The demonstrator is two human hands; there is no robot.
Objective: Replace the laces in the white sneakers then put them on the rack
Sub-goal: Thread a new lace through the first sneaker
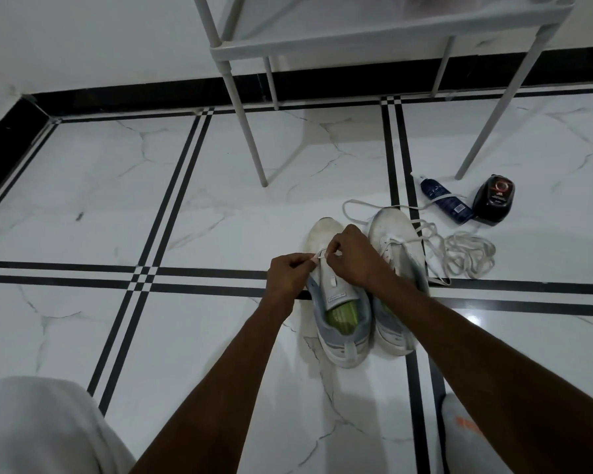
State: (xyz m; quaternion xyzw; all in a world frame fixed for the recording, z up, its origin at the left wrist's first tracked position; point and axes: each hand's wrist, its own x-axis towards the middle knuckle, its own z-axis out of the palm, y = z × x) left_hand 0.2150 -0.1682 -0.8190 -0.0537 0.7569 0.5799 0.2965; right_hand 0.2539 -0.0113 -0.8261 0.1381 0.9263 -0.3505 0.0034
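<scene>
We count two white sneakers on the marble floor, side by side and touching, toes pointing toward the rack. The left sneaker is the one under our hands; its green insole shows through the open collar. A short white lace crosses its lowest eyelets. Our left hand pinches one end of that lace just off the shoe's left edge, fingers curled tight on it. Our right hand pinches the other end over the toe area, fingers likewise curled on it.

The right sneaker sits just beside it, with a second lace looping loosely from its eyelets out over the floor ahead of the toe. A third lace lies as a loose lace bundle to the right of that shoe, close to it.

Beyond the bundle we see two containers: one dark blue spray bottle lying on its side and one black polish container just beside it, near a rack leg.

The grey rack stands ahead against the wall, four legs showing, its lowest shelf well above the floor. Wide bare floor lies left of the sneakers; black tile stripes cross beneath them. Our knees frame the bottom corners.
</scene>
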